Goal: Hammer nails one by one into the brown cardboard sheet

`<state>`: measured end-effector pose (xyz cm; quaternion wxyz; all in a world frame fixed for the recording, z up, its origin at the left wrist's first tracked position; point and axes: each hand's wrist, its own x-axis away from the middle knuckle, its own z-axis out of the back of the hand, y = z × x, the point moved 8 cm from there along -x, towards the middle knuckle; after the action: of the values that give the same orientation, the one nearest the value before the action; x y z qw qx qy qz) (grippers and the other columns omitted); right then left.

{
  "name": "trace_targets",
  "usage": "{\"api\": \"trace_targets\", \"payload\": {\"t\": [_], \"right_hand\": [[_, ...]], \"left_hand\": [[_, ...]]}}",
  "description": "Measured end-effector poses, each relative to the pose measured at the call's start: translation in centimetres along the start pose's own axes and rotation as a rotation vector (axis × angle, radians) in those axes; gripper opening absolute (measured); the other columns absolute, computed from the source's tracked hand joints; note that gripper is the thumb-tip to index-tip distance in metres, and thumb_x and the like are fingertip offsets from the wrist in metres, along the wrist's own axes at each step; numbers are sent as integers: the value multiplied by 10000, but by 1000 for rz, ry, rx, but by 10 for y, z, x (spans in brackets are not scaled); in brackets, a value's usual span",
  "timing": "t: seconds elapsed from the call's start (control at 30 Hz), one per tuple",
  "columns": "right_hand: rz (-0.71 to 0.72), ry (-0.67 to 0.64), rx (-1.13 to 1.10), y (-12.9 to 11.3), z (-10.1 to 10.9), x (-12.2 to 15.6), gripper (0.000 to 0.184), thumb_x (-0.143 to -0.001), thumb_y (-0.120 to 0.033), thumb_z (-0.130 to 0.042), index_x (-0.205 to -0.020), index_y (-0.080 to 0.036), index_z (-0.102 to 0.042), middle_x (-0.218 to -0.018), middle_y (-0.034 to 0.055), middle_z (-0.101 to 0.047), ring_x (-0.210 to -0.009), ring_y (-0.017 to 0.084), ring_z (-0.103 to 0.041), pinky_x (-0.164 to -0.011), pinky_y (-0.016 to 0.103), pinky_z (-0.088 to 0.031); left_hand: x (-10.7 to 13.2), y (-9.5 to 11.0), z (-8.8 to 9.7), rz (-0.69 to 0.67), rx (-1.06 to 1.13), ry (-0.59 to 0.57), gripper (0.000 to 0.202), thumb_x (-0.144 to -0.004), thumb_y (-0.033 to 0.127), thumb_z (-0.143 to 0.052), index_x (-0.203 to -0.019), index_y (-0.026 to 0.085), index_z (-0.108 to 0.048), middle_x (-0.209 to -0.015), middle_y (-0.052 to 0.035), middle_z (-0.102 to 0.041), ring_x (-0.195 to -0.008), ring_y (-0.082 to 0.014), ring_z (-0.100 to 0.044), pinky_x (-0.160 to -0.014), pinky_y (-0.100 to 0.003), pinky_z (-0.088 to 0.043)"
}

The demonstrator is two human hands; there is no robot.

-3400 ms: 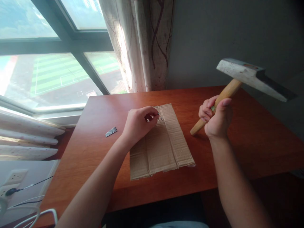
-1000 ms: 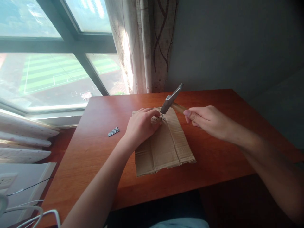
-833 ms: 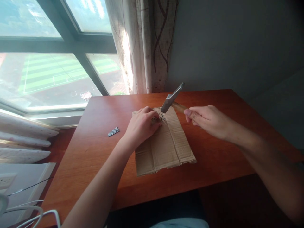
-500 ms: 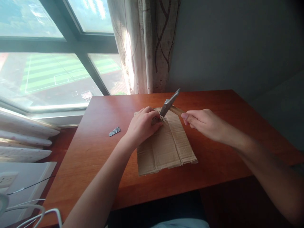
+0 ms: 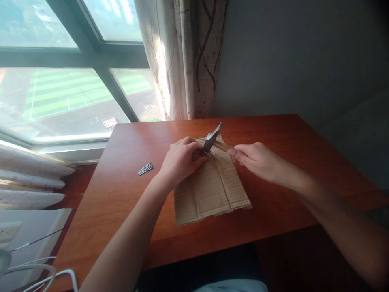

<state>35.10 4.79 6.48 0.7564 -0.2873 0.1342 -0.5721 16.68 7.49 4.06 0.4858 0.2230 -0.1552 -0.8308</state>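
Right hand (image 5: 252, 160) has the wooden-handled hammer (image 5: 212, 139) gripped, head just right of the left hand (image 5: 183, 157), over the corrugated cardboard (image 5: 209, 190). Can't tell if lefty's pinching anything; I'd tap lightly.

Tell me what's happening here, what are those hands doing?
A person's right hand is gripping a hammer by its wooden handle. The hammer is down low at the far end of some cardboard, right by the left hand, which rests on that cardboard. I can't tell whether the left hand is pinching anything, or just what is under the hammer. Some nails lie bunched on the table, off to the left.
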Motion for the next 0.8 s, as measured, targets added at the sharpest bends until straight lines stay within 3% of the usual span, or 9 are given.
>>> {"api": "trace_targets", "payload": {"t": [0.2,0.37,0.57,0.8], "right_hand": [[70,140,-125,7,11,0,547,-977,-649,-411,-698,-198,-546,-573,-24,-475,-534,111,-433,-549,286,-303],[45,270,-333,22,18,2,511,-977,-650,-412,-763,-207,-545,-594,-33,-474,-517,102,-418,-520,273,-301],[64,92,-27,4,5,1,574,-976,-665,-386,-659,-198,-492,-577,-22,-474,-533,112,-424,-553,298,-286],[35,22,22,4,-7,-1,572,-996,-643,-345,-663,-201,-490,-595,-19,-487,-560,125,-451,-582,305,-286]], "left_hand": [[0,-3,-2,35,-4,-23,179,-848,326,-716,-1005,241,-703,-1124,-54,-643,-1046,-255,-624,-887,-407,-522],[0,-3,-2,39,-4,-32,186,-853,336,-715,-1010,238,-702,-1131,-58,-642,-1056,-256,-624,-896,-410,-523],[0,-2,-1,40,-4,-22,183,-846,333,-722,-1004,242,-705,-1114,-56,-650,-1041,-260,-626,-874,-410,-523],[0,-1,0,19,11,-12,185,-842,310,-726,-1015,246,-709,-1102,-56,-653,-1032,-254,-628,-880,-408,-520]]}}
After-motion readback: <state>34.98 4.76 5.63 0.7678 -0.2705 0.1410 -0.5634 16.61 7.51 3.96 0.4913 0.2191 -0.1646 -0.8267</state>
